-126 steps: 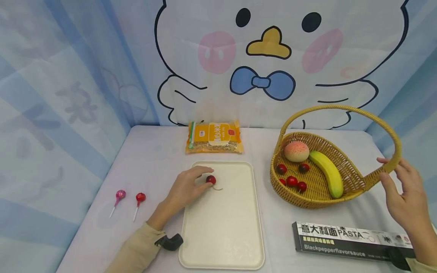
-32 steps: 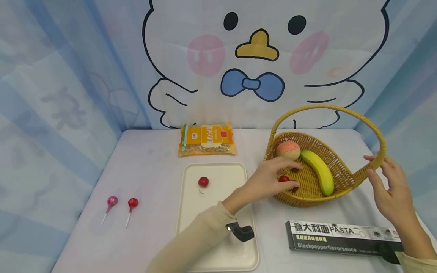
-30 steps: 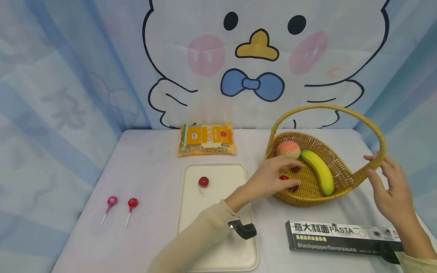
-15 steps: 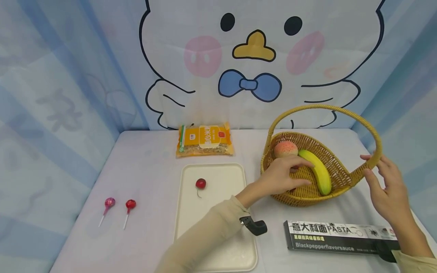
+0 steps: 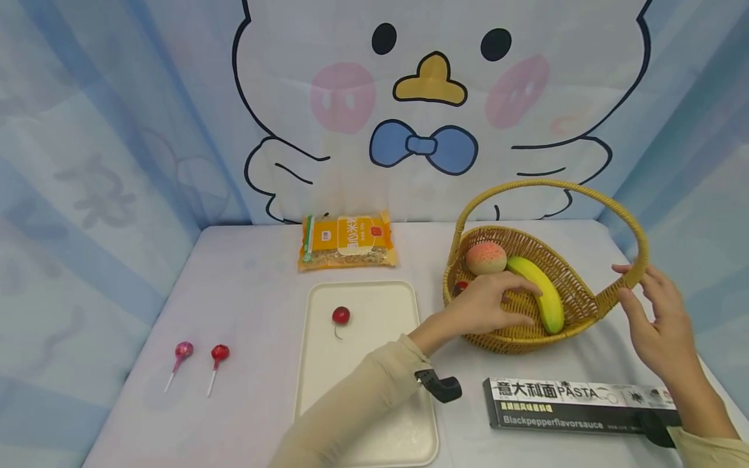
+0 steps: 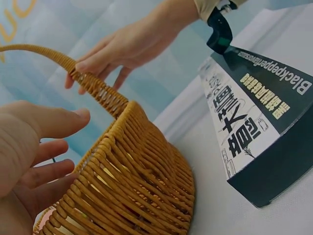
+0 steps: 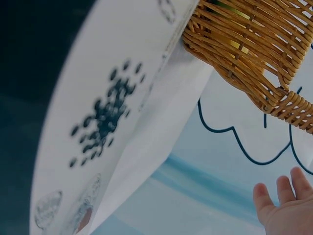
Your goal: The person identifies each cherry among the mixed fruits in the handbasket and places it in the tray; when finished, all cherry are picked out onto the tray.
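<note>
My left hand [image 5: 487, 304] reaches into the wicker basket [image 5: 503, 346], thumb and fingers apart above its floor. In the left wrist view nothing shows between the left thumb and fingers [image 6: 51, 169]. A cherry [image 5: 460, 286] peeks out by that hand; other cherries are hidden under it. Next to the fingertips lies a banana [image 5: 538, 294], with a peach [image 5: 486, 258] behind. My right hand [image 5: 661, 325] holds the base of the basket's handle [image 5: 642, 250], thumb in front and fingers behind. Another cherry [image 5: 341, 316], with its stem, lies on the cream tray [image 5: 328, 370].
Two lollipops, one pink [image 5: 184, 350] and one red [image 5: 220, 353], lie on the table's left. An orange food packet [image 5: 348, 240] sits behind the tray. A black-and-white pasta box [image 5: 579, 406] lies in front of the basket, below the right forearm. A printed curtain [image 5: 433, 188] backs the table.
The left hand went from a cherry on the tray to the basket, then slid rightward toward the banana. That cherry stayed on the tray. My right hand keeps its place at the handle.
</note>
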A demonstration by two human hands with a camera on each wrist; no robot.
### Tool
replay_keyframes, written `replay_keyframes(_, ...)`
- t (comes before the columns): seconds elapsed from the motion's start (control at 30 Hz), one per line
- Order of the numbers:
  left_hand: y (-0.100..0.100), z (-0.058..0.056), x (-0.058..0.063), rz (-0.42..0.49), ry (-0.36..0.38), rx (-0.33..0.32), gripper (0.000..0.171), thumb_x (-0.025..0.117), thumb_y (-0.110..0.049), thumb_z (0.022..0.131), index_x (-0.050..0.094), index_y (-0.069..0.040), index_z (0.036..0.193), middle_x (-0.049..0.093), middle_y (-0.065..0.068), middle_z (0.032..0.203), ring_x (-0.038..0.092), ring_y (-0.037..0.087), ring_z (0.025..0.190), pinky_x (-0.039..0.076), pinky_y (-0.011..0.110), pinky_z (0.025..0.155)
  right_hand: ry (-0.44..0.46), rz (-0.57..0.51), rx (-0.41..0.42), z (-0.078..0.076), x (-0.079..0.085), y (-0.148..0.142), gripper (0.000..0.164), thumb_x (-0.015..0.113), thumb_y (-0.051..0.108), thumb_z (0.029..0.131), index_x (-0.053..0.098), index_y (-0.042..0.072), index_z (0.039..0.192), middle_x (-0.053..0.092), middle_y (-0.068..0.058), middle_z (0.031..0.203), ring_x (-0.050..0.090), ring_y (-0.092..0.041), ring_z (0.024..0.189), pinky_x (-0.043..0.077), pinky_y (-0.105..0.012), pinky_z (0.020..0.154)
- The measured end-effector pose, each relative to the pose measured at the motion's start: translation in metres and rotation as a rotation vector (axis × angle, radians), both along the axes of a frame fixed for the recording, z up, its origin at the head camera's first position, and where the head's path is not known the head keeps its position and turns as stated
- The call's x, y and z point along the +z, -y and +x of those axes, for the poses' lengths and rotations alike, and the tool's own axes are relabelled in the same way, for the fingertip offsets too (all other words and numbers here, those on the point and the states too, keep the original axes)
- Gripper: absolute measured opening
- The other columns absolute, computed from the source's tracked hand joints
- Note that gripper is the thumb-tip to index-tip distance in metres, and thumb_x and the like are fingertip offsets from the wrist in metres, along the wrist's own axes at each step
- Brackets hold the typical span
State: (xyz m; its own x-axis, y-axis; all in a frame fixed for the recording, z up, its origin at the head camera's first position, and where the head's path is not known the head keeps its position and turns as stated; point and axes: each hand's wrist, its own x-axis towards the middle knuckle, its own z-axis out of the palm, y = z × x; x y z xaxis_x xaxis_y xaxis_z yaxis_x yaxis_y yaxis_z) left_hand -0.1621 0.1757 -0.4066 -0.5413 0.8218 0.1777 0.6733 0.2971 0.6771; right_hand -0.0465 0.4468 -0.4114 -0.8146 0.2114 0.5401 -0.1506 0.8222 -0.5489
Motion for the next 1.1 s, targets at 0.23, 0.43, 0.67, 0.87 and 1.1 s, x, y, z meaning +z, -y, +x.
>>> replay_keyframes(0.23,-0.007,-0.003,0.0,-0.077,-0.003,-0.011,0.049,0.082,-0.041,0.094,0.068,-0.027,0.139,0.067,-0.014,0.141,0.059,-0.003,0.132,0.042,0.007,0.107,0.018,-0.001,-0.006,-0.001,0.0,-0.001,0.039,0.053,0.017,0.111,0.06,0.009,0.149,0.036,0.034,0.16,0.029,-0.003,0.159,0.016,-0.004,0.112)
replay_keyframes(0.43,-0.01,-0.004,-0.002,-0.172,0.018,-0.02,0.054,0.082,-0.048,0.092,0.067,-0.031,0.141,0.066,-0.019,0.144,0.058,-0.004,0.134,0.043,0.009,0.105,0.015,0.0,-0.002,-0.001,0.0,-0.001,0.038,0.054,0.015,0.111,0.06,0.008,0.148,0.035,0.037,0.159,0.029,-0.002,0.159,0.016,-0.004,0.111)
replay_keyframes(0.67,-0.012,-0.006,-0.002,-0.217,0.042,-0.031,0.053,0.082,-0.051,0.092,0.069,-0.03,0.139,0.07,-0.019,0.139,0.062,-0.003,0.128,0.045,0.01,0.101,0.01,-0.002,0.003,0.0,0.0,0.0,0.038,0.054,0.015,0.111,0.06,0.007,0.147,0.034,0.04,0.157,0.029,-0.001,0.158,0.017,-0.004,0.111)
replay_keyframes(0.87,-0.013,-0.004,-0.002,-0.269,0.077,-0.027,0.044,0.062,-0.062,0.102,0.074,-0.031,0.131,0.074,-0.019,0.12,0.064,-0.004,0.103,0.048,0.011,0.084,-0.003,-0.009,0.021,-0.001,0.0,-0.001,0.037,0.054,0.013,0.11,0.061,0.005,0.146,0.035,0.04,0.155,0.029,0.005,0.155,0.017,-0.005,0.111)
replay_keyframes(1.1,-0.013,0.001,0.002,-0.267,0.215,0.038,0.067,0.029,-0.077,0.105,0.06,-0.023,0.08,0.046,-0.006,0.069,0.052,0.008,0.066,0.043,0.026,0.063,-0.011,-0.012,0.032,-0.003,0.0,-0.002,0.037,0.054,0.012,0.11,0.062,0.004,0.145,0.036,0.04,0.154,0.029,0.007,0.154,0.018,-0.006,0.111)
